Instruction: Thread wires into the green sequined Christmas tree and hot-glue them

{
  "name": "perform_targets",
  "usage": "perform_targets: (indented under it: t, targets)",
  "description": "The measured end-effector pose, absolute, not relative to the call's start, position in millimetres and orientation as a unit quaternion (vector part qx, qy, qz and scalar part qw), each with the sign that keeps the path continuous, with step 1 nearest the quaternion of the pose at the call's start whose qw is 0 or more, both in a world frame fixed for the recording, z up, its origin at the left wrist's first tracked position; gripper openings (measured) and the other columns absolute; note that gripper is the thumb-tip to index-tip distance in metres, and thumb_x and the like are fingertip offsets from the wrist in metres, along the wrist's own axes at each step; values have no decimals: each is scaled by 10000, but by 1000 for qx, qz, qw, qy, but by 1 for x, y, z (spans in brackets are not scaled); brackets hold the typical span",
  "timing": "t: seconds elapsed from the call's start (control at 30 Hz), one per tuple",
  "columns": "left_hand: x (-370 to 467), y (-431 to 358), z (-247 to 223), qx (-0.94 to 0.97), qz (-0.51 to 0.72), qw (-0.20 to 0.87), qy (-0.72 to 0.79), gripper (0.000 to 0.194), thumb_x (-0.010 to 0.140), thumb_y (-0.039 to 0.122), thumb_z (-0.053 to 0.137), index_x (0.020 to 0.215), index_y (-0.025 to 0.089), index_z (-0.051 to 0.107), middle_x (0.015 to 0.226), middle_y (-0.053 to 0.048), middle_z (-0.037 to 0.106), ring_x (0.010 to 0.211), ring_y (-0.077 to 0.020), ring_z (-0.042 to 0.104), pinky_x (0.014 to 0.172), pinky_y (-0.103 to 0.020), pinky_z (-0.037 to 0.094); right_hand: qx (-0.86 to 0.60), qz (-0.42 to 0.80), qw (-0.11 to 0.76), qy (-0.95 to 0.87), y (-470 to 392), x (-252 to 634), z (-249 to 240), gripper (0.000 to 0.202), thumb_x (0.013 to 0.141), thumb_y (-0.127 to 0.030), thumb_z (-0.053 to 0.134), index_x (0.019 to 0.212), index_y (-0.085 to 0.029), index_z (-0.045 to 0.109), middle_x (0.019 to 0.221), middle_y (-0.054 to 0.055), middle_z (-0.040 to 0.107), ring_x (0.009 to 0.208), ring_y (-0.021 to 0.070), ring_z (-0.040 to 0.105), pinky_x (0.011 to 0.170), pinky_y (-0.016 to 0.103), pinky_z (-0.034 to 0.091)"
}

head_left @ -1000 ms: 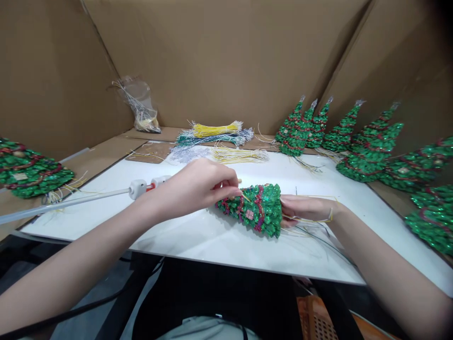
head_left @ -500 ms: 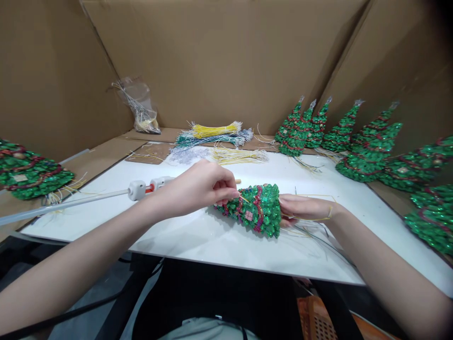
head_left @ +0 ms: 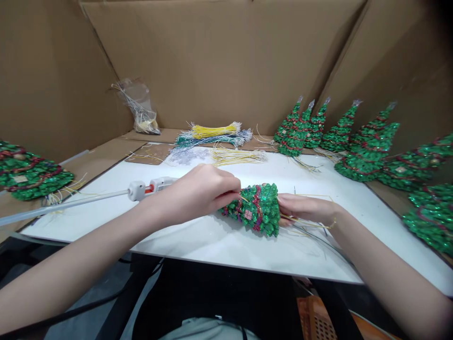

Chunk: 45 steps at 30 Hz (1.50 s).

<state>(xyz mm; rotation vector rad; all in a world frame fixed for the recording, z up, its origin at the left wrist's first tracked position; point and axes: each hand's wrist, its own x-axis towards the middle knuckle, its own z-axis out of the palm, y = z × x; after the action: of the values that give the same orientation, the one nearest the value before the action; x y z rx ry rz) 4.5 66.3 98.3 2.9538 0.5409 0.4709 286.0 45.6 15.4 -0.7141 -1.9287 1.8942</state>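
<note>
A small green glitter Christmas tree (head_left: pixel 266 208) with red garlands lies on its side above the white board, its tip pointing left and hidden behind my left hand (head_left: pixel 215 191). The left fingers are pinched together at the tree's upper side, where a short bit of yellow wire (head_left: pixel 244 197) shows at the fingertips. At the tree's wide base, my right hand (head_left: pixel 299 208) grips the rim, with some fingers hidden behind or inside it. Thin yellow and dark wires (head_left: pixel 311 231) trail from the base beneath my right wrist.
A glue gun (head_left: pixel 148 188) with a long glue stick lies left. Wire bundles (head_left: pixel 214 132) and yellow wires (head_left: pixel 239 157) lie at the back, beside a clear plastic pile (head_left: pixel 189 155). Several finished-looking trees (head_left: pixel 341 127) stand right; another tree (head_left: pixel 31 172) lies left. Cardboard walls (head_left: pixel 226 61) enclose the board.
My left hand has shifted slightly right and lower along the tree, covering more of its narrow end. My right hand and the tree's base have barely moved.
</note>
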Motion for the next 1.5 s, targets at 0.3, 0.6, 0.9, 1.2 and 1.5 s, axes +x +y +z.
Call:
perform_targets:
  t: [0.3, 0.6, 0.9, 1.2, 1.5]
  targets:
    - [5, 69, 100, 976, 152, 16, 152, 224, 947, 177, 500, 810, 137, 672, 701, -15, 626, 596, -103, 530, 573, -226, 360, -227, 658, 169, -697, 48, 286, 13, 466, 1011, -529, 313, 734, -179, 448, 610, -22, 433, 535, 99, 310, 490, 278, 231]
    - [11, 71, 96, 980, 134, -6, 146, 244, 956, 168, 491, 798, 136, 674, 730, -35, 656, 611, -119, 562, 566, -239, 362, -220, 651, 157, -709, 49, 284, 15, 511, 1008, -555, 284, 739, -165, 475, 619, -21, 429, 526, 91, 294, 443, 255, 214]
    - [16, 71, 91, 984, 105, -71, 125, 246, 950, 154, 452, 771, 155, 621, 684, -20, 583, 587, -125, 491, 545, -251, 335, -224, 648, 159, -710, 49, 285, 15, 515, 1001, -565, 299, 732, -164, 477, 611, -25, 418, 529, 94, 294, 456, 262, 214]
    - [23, 66, 92, 981, 83, -131, 117, 177, 909, 96, 512, 752, 153, 571, 723, -18, 608, 600, -123, 486, 524, -274, 258, -219, 646, 159, -714, 49, 284, 15, 521, 989, -582, 324, 696, -173, 461, 580, -31, 410, 503, 87, 279, 460, 270, 225]
    - [24, 67, 90, 976, 61, -159, 139, 156, 880, 30, 522, 810, 144, 602, 752, -20, 613, 629, -141, 521, 528, -291, 263, -225, 641, 152, -718, 50, 285, 14, 531, 995, -583, 295, 697, -174, 456, 591, -26, 405, 515, 91, 277, 471, 279, 213]
